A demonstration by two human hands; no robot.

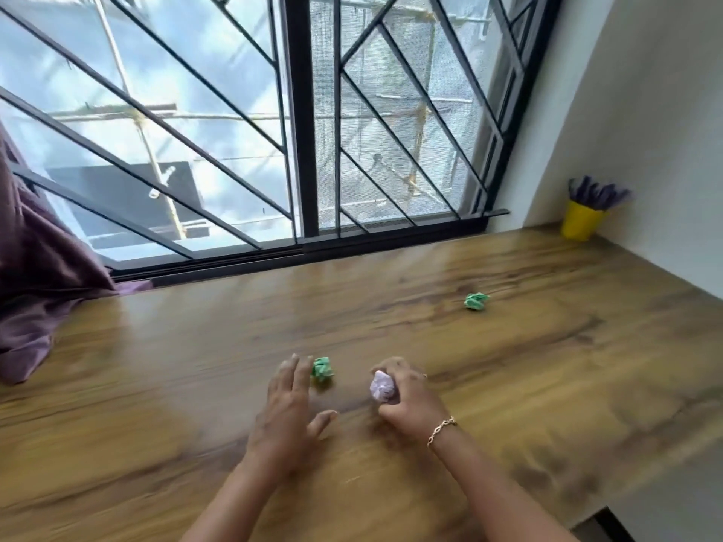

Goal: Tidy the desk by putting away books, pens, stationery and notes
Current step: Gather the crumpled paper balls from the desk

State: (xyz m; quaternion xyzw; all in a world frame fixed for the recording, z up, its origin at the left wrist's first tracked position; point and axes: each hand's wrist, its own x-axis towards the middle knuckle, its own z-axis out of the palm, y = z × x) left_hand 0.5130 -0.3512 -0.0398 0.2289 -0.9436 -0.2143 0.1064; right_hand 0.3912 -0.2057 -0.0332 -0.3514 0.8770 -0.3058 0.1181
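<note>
Your single head camera looks forward and down from close above the desk (508,385), facing the barred window (301,119) beyond where your hands work.

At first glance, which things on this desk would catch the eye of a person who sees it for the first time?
Most striking are the two hands near the front of the wooden desk: the right hand closed on a crumpled purple paper, the open left hand beside a green paper ball. Another green ball lies farther right, and a yellow cup stands in the far right corner.

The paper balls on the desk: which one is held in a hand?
The lilac paper ball, gripped in the right hand. Both green paper balls lie loose on the desk.
</note>
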